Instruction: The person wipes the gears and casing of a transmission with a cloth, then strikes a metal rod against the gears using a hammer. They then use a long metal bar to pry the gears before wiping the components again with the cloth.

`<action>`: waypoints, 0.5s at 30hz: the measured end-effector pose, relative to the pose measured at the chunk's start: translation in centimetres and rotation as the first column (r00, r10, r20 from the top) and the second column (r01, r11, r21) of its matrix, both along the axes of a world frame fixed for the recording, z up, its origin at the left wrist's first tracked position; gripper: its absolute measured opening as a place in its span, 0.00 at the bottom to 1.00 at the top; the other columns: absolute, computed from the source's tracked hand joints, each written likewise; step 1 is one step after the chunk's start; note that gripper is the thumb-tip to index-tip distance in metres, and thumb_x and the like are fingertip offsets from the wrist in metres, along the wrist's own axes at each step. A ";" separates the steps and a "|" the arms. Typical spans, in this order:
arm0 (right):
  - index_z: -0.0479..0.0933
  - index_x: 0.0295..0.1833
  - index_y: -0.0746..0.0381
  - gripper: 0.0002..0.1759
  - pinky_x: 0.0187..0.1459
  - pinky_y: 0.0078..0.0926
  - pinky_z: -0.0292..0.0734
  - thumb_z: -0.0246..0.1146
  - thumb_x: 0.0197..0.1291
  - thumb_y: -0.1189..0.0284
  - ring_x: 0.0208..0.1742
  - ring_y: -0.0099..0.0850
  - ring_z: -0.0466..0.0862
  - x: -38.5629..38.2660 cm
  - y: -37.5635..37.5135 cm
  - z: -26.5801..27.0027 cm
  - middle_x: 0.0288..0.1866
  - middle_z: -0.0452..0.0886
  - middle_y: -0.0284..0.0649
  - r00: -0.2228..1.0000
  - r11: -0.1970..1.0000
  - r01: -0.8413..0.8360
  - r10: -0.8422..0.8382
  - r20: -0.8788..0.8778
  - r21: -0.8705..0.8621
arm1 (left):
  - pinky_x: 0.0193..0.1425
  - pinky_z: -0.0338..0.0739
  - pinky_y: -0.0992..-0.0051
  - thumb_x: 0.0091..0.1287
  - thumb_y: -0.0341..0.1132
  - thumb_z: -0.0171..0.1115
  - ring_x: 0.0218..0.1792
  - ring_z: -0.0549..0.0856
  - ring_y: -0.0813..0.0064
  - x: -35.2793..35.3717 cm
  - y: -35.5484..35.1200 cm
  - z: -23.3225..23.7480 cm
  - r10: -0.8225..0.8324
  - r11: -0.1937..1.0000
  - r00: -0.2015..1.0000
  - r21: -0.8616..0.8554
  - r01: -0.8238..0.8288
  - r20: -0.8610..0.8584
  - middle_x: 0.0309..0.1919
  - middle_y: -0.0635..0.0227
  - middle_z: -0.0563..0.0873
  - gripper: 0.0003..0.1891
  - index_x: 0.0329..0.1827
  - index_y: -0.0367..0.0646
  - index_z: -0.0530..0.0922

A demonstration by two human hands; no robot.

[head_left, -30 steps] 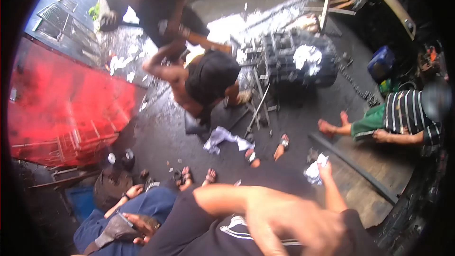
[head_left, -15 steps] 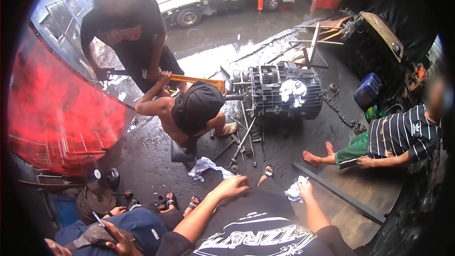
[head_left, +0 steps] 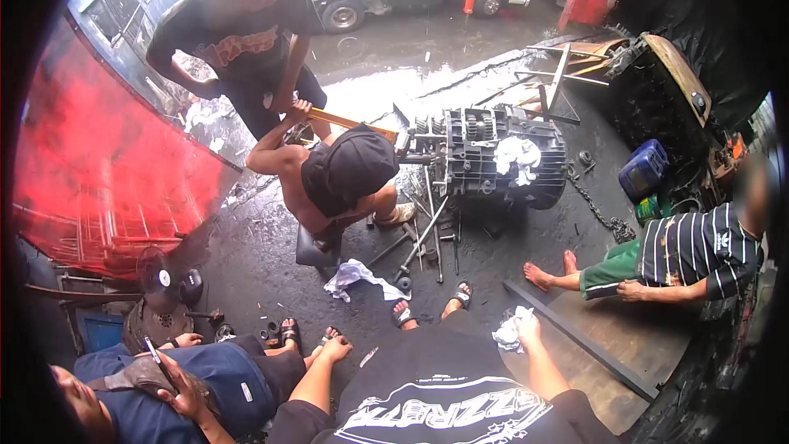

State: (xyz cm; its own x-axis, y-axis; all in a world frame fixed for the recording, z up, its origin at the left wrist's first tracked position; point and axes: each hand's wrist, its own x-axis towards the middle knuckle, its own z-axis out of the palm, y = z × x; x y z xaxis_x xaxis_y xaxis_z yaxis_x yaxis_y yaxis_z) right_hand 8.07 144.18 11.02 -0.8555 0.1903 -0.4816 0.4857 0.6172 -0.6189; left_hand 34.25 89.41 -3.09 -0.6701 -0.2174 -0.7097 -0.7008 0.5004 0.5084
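My right hand point(head_left: 528, 330) is closed around a crumpled white rag point(head_left: 508, 335), above the edge of a wooden board. My left hand point(head_left: 335, 349) hangs low at the left with its fingers curled in, and nothing shows in it. It is near the sandalled feet of a person in blue. Farther ahead, a gearbox point(head_left: 468, 173) with exposed gears lies on the dark floor, and another white rag point(head_left: 518, 158) rests on it. A crouching person in a black cap point(head_left: 362, 160) grips a yellow bar point(head_left: 349, 122) at its left end, and a standing person reaches to the same bar.
Wrenches and rods point(head_left: 423, 238) lie on the floor beside a white cloth point(head_left: 362, 278). A seated person in a striped shirt point(head_left: 699, 247) is at the right, by a blue jug point(head_left: 643, 168) and a chain point(head_left: 604, 218). A metal bar point(head_left: 583, 341) crosses the wooden board point(head_left: 641, 321).
My left hand has swung left and down, away from my front. My right hand still holds the rag. The standing person has drawn one arm back toward the hip.
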 end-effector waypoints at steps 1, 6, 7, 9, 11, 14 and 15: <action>0.79 0.57 0.64 0.23 0.55 0.34 0.78 0.68 0.56 0.70 0.53 0.35 0.84 0.2 -0.1 0.0 0.52 0.85 0.45 1.000 0.999 -0.013 0.012 0.009 0.049 | 0.57 0.76 0.67 0.58 0.50 0.63 0.43 0.87 0.60 -0.4 0.3 1.3 0.094 0.995 0.995 0.032 -0.093 -0.041 0.40 0.56 0.88 0.19 0.39 0.42 0.85; 0.79 0.57 0.64 0.22 0.56 0.35 0.77 0.68 0.56 0.70 0.55 0.37 0.84 0.7 -0.4 0.4 0.53 0.84 0.47 0.995 0.986 -0.091 0.086 0.040 0.140 | 0.48 0.80 0.68 0.61 0.43 0.65 0.42 0.88 0.64 -4.7 1.4 5.6 0.179 0.976 0.976 0.105 -0.192 0.121 0.36 0.59 0.89 0.16 0.47 0.42 0.82; 0.79 0.57 0.64 0.22 0.56 0.35 0.77 0.68 0.56 0.69 0.55 0.37 0.84 0.8 -0.5 0.6 0.53 0.84 0.47 0.996 0.985 -0.085 0.079 0.045 0.151 | 0.49 0.80 0.68 0.61 0.43 0.65 0.43 0.88 0.64 -5.4 2.0 6.4 0.174 0.978 0.980 0.098 -0.183 0.094 0.37 0.59 0.89 0.16 0.47 0.42 0.82; 0.78 0.56 0.64 0.22 0.55 0.35 0.77 0.68 0.57 0.69 0.55 0.37 0.84 0.9 -1.0 1.1 0.53 0.84 0.47 0.996 0.982 -0.080 0.073 0.047 0.173 | 0.50 0.79 0.68 0.61 0.42 0.66 0.44 0.87 0.63 -7.3 3.3 8.0 0.172 0.981 0.984 0.081 -0.175 0.034 0.40 0.58 0.89 0.16 0.46 0.42 0.83; 0.77 0.56 0.65 0.22 0.56 0.36 0.77 0.67 0.57 0.68 0.55 0.40 0.83 0.5 -1.0 1.6 0.53 0.83 0.48 0.989 0.978 -0.123 0.108 0.097 0.166 | 0.52 0.79 0.67 0.60 0.42 0.66 0.46 0.87 0.63 -9.0 4.0 9.1 0.178 0.978 0.984 0.109 -0.177 0.001 0.42 0.57 0.88 0.15 0.46 0.43 0.83; 0.76 0.59 0.64 0.23 0.59 0.37 0.75 0.66 0.59 0.66 0.58 0.44 0.81 0.6 0.7 0.3 0.55 0.82 0.51 0.980 0.967 -0.195 0.185 0.073 0.164 | 0.53 0.79 0.67 0.59 0.42 0.67 0.47 0.87 0.63 -9.4 4.5 8.1 0.208 0.969 0.978 0.140 -0.203 -0.023 0.42 0.58 0.88 0.15 0.45 0.44 0.83; 0.76 0.59 0.64 0.23 0.59 0.37 0.75 0.66 0.59 0.66 0.58 0.44 0.82 0.4 0.5 1.1 0.55 0.82 0.51 0.981 0.971 -0.187 0.176 0.079 0.151 | 0.53 0.79 0.67 0.59 0.42 0.67 0.47 0.87 0.63 -9.5 4.6 7.8 0.217 0.966 0.976 0.150 -0.211 -0.026 0.42 0.58 0.88 0.15 0.45 0.44 0.83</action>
